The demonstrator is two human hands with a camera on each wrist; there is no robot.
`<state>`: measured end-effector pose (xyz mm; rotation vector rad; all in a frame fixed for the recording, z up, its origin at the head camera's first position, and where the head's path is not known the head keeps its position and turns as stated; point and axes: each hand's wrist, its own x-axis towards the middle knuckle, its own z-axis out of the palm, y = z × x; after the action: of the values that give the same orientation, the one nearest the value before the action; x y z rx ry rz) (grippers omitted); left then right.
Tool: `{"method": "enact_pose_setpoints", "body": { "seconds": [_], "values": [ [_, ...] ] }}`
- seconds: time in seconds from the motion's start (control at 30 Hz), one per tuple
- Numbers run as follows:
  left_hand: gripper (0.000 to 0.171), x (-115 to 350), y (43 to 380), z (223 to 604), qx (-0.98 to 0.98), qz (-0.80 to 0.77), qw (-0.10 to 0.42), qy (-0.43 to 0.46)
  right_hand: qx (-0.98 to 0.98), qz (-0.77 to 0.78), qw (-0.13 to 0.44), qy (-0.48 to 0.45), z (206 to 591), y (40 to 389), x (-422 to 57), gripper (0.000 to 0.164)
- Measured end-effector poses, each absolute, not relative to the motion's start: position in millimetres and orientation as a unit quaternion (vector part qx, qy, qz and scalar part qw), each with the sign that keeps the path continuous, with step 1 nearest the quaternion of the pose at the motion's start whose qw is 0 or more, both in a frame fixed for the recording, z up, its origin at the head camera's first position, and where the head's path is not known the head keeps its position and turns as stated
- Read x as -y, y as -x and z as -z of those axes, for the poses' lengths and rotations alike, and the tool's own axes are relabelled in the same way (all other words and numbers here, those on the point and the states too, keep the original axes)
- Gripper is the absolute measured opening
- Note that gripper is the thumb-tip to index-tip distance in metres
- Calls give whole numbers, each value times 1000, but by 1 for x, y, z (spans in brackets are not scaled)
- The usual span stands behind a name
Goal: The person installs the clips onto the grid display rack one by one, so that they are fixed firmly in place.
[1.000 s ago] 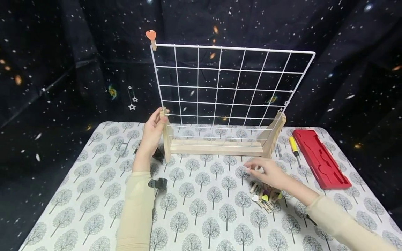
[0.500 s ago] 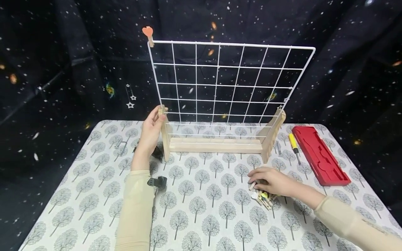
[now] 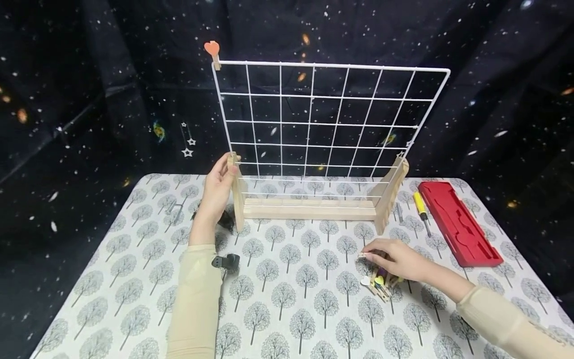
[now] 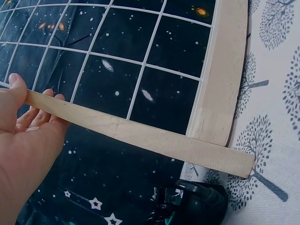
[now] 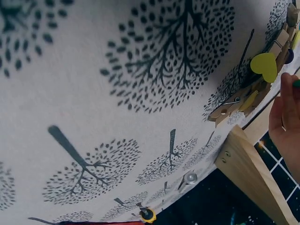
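My left hand (image 3: 216,188) grips the upper end of the left wooden side post (image 4: 140,140) of a stand, thumb on one face and fingers on the other. A white wire grid (image 3: 315,65) leans back in this stand. Clipped to its top left corner is a wooden clothespin with an orange heart (image 3: 212,48). Just above a small pile of heart clothespins (image 3: 381,294), my right hand (image 3: 399,259) pinches a small wooden clothespin (image 3: 361,256) between thumb and fingertips. A bit of green (image 5: 296,83) shows at its fingers in the right wrist view. A yellow-green heart (image 5: 264,66) lies near them.
A red moulded tray (image 3: 462,227) and a yellow-handled screwdriver (image 3: 420,205) lie at the right. Behind the left wrist is a black object (image 4: 201,201). A metal piece (image 3: 175,212) lies at the left on the tree-print cloth (image 3: 269,324). A dark starry backdrop hangs behind.
My right hand has come down to the clothespin pile and then lifted slightly, with a clothespin now at its fingertips. The left hand keeps its grip on the post.
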<state>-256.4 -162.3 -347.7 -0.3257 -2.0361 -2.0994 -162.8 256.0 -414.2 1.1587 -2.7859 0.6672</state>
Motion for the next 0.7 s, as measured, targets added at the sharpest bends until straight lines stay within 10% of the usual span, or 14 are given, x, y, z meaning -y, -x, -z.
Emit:
{"method": "enact_pose_setpoints", "body": {
  "seconds": [0.7],
  "values": [
    [50,160,247,340,697,698,106,121,816,-462,24,-346,305,187,-180,25]
  ]
}}
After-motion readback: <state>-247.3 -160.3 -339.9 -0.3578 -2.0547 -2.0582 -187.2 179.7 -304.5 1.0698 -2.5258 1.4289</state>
